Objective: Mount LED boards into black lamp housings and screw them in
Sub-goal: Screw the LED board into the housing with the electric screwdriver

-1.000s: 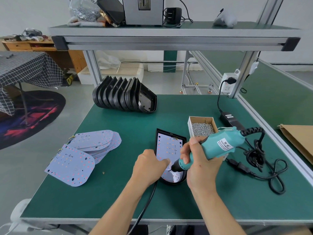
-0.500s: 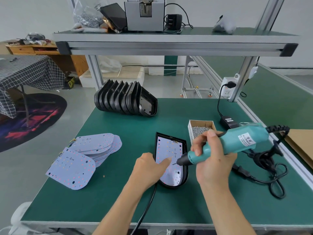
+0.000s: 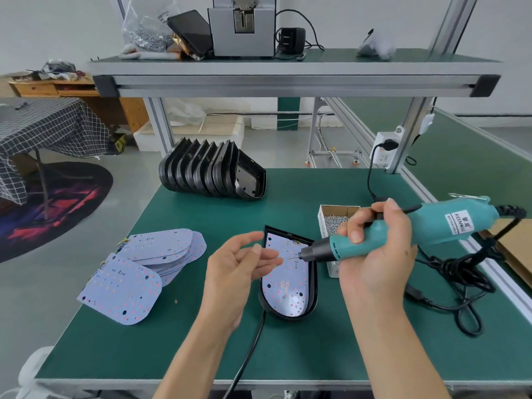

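A black lamp housing (image 3: pixel 313 295) lies on the green table with a white LED board (image 3: pixel 288 286) seated inside it. My right hand (image 3: pixel 377 254) grips a teal electric screwdriver (image 3: pixel 426 228), held nearly level above the housing with its bit pointing left. My left hand (image 3: pixel 239 269) hovers just left of the bit, palm up, fingers loosely spread toward the tip and holding nothing I can see. A small cardboard box of screws (image 3: pixel 334 223) sits behind the screwdriver.
A fan of loose LED boards (image 3: pixel 144 269) lies at the left. Several empty black housings (image 3: pixel 210 171) stand stacked at the back. Coiled black cable (image 3: pixel 460 280) lies at the right, near a brown carton (image 3: pixel 518 249). A black cord (image 3: pixel 247 355) runs off the front edge.
My right hand lifted the screwdriver off the board and swung it up to the right. My left hand left the board, rose and turned palm up near the bit.
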`<state>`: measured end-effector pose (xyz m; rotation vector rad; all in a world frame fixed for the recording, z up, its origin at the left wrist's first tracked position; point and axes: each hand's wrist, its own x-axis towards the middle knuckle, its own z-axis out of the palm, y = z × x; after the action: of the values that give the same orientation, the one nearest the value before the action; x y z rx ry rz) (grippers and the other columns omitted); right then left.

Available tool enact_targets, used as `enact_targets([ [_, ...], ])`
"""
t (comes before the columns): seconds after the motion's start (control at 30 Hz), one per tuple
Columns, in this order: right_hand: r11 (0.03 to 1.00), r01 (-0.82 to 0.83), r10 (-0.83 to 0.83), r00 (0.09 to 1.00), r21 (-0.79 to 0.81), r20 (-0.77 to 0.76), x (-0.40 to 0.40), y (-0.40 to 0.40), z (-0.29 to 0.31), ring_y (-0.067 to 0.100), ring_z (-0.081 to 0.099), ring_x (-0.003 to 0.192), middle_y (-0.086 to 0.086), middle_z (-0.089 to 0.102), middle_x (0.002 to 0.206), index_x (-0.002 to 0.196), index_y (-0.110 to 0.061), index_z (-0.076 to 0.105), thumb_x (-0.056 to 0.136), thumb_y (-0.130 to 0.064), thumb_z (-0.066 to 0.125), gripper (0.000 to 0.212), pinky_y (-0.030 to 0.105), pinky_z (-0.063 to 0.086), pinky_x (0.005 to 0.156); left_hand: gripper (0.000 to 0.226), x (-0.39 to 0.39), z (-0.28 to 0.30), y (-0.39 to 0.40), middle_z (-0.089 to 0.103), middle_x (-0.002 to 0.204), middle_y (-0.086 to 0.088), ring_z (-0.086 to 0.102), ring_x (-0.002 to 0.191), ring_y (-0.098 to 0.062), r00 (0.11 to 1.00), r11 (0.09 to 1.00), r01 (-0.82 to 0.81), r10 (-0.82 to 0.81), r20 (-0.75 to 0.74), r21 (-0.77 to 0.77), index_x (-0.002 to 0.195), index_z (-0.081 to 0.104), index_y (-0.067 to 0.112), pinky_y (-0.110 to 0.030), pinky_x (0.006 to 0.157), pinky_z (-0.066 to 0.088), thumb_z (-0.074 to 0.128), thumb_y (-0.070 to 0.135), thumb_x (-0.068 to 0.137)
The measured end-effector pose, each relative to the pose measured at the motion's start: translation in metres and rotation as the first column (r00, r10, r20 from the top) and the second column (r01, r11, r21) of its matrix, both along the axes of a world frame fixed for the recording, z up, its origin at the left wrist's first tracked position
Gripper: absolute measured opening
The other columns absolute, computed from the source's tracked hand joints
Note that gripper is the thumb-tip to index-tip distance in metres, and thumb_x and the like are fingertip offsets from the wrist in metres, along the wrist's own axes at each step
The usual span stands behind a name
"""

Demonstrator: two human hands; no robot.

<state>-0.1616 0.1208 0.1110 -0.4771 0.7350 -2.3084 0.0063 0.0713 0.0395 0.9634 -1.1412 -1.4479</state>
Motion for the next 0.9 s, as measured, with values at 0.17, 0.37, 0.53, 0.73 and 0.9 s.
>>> enact_targets([
  [0.17,0.999,-0.016,0.017,1.000,-0.032,0.026,0.002,0.005,0.011,0.016,0.036,0.051,0.000,0.050,0.062,0.076,-0.018,0.056,0.098,-0.022,0.055,0.022,0.027,0.045,0.061,0.026,-0.009,0.009,0.013,0.078,0.096,-0.020,0.079,0.091,-0.032,0.985,0.988,0.074,-0.051,-0.164,0.139,0.096,0.067,0.005,-0.019,0.065,0.059,0.075,0.027,0.084],
  [0.37,0.998,-0.031,0.032,0.999,-0.047,0.025,0.005,0.007,0.015,0.016,0.036,0.051,0.000,0.050,0.062,0.076,-0.019,0.057,0.098,-0.023,0.054,0.022,0.028,0.044,0.061,0.025,-0.013,0.013,0.021,0.074,0.081,-0.015,0.076,0.073,-0.024,0.947,0.959,0.199,-0.136,-0.291,0.200,0.083,0.065,0.009,-0.019,0.057,0.056,0.077,0.030,0.078],
  [0.53,0.998,-0.039,0.041,0.999,-0.048,0.028,0.006,0.008,0.015,0.016,0.035,0.051,-0.001,0.050,0.061,0.075,-0.019,0.057,0.096,-0.023,0.055,0.022,0.028,0.043,0.061,0.025,-0.016,0.017,0.024,0.070,0.067,-0.010,0.070,0.057,-0.019,0.940,0.943,0.240,-0.167,-0.296,0.232,0.067,0.073,0.017,-0.018,0.049,0.051,0.074,0.039,0.077],
  [0.73,0.998,-0.046,0.048,0.998,-0.043,0.038,0.008,0.010,0.015,0.017,0.035,0.052,-0.001,0.049,0.061,0.076,-0.018,0.056,0.098,-0.022,0.055,0.022,0.028,0.043,0.062,0.025,-0.017,0.018,0.025,0.068,0.065,-0.010,0.068,0.054,-0.018,0.939,0.942,0.242,-0.168,-0.300,0.231,0.068,0.072,0.015,-0.018,0.047,0.050,0.073,0.038,0.078],
  [0.9,0.998,-0.041,0.043,0.998,-0.037,0.042,0.008,0.010,0.015,0.017,0.034,0.052,0.000,0.049,0.060,0.076,-0.018,0.056,0.099,-0.021,0.054,0.023,0.029,0.041,0.061,0.027,-0.018,0.015,0.024,0.067,0.064,-0.010,0.067,0.052,-0.019,0.940,0.947,0.247,-0.182,-0.289,0.205,0.072,0.068,0.011,-0.018,0.047,0.049,0.074,0.036,0.076],
])
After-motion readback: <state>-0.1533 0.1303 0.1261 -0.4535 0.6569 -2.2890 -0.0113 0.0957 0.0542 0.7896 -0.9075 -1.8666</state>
